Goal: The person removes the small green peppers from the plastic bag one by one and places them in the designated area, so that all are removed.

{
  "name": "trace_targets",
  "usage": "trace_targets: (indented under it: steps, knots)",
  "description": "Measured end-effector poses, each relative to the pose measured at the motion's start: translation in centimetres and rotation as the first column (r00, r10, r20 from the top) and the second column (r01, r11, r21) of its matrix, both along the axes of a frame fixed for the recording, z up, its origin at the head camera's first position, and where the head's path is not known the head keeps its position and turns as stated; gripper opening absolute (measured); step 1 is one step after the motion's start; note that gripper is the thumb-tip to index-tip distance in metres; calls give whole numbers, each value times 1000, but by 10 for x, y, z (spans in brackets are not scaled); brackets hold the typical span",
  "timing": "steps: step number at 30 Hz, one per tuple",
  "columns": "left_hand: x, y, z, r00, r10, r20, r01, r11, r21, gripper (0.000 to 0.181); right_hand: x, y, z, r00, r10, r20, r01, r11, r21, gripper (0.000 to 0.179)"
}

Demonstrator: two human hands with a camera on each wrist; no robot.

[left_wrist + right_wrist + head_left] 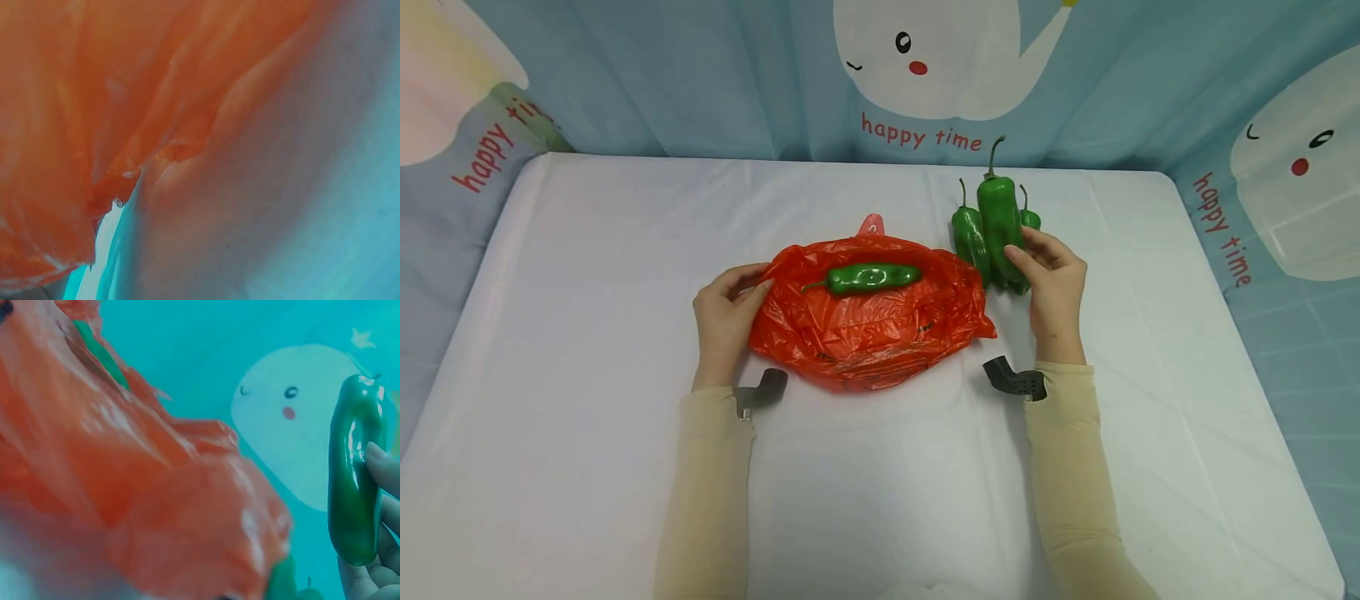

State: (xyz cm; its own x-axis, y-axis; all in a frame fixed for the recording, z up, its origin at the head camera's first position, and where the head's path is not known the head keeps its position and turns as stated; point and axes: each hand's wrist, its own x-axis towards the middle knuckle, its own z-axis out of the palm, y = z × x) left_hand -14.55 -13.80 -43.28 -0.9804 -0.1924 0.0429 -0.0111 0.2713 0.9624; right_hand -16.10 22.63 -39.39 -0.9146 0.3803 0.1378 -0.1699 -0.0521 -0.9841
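A red plastic bag (880, 333) lies on the table with its mouth spread, and one green pepper (874, 278) rests in it. My left hand (727, 317) pinches the bag's left edge between thumb and fingers; the left wrist view is mostly filled by blurred bag film (125, 75). With thumb and fingers my right hand (1054, 283) holds a long green pepper (998, 208) upright, raised in the right wrist view. Behind it in the head view are two more green peppers, one to its left (967, 232) and one partly hidden to its right (1031, 219).
A white cloth (880, 483) covers the table. At its far edge hangs a blue curtain (700, 83) with cartoon prints. Black wrist mounts (1017, 382) stick out inward from both sleeves, near the bag's front edge.
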Motion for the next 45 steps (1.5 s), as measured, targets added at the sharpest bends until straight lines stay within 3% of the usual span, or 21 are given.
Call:
trace_targets:
  steps: [11,27,45]
  knots:
    - [-1,0,0,1000,-4,10,4,1000,-8,28,-1,19,-4,994,-112,9,112,980,-166,26]
    - [-2,1,-1,1000,-3,-8,3,1000,2,28,-2,41,-11,969,-232,86,246,939,-242,26]
    - [-1,-1,0,1000,-5,13,5,1000,1,29,-3,64,-18,898,-367,243,422,876,-236,22]
